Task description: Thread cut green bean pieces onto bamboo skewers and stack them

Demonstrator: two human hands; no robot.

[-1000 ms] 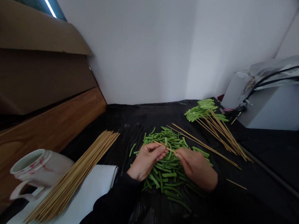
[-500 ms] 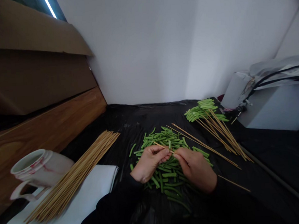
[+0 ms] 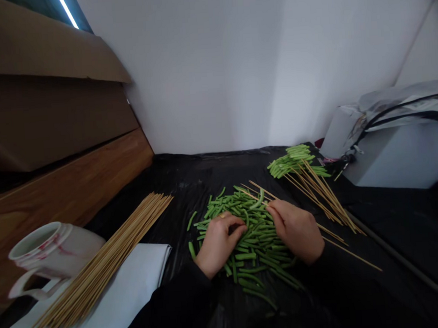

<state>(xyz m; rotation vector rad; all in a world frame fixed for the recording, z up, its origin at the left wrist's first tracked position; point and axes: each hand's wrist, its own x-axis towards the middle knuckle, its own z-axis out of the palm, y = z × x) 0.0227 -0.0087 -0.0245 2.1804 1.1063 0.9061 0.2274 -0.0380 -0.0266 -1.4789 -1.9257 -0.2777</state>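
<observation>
Between the thumb and fingers of my right hand (image 3: 297, 229) is a thin bamboo skewer (image 3: 355, 255), its rear end sticking out past the wrist. One curved green bean piece (image 3: 260, 200) is threaded near its front end. My left hand (image 3: 220, 241) reaches into the heap of cut green beans (image 3: 253, 249), thumb and fingers closed at the tips around a bean piece (image 3: 246, 218); the fingers partly hide the grip. Behind my right hand, loose skewers lie beside the heap, partly covered by the hand.
Filled bean skewers (image 3: 292, 162) are stacked at the back right. At the left, a bundle of bare skewers (image 3: 109, 256) rests on a folded white sheet (image 3: 144, 269) beside a mug (image 3: 60, 247). Black plastic (image 3: 200, 170) covers the table. A grey box (image 3: 394, 156) stands right.
My hands have moved apart. The right carried the skewer with its bean piece to the right, while the left let go of the skewer and went to the heap.
</observation>
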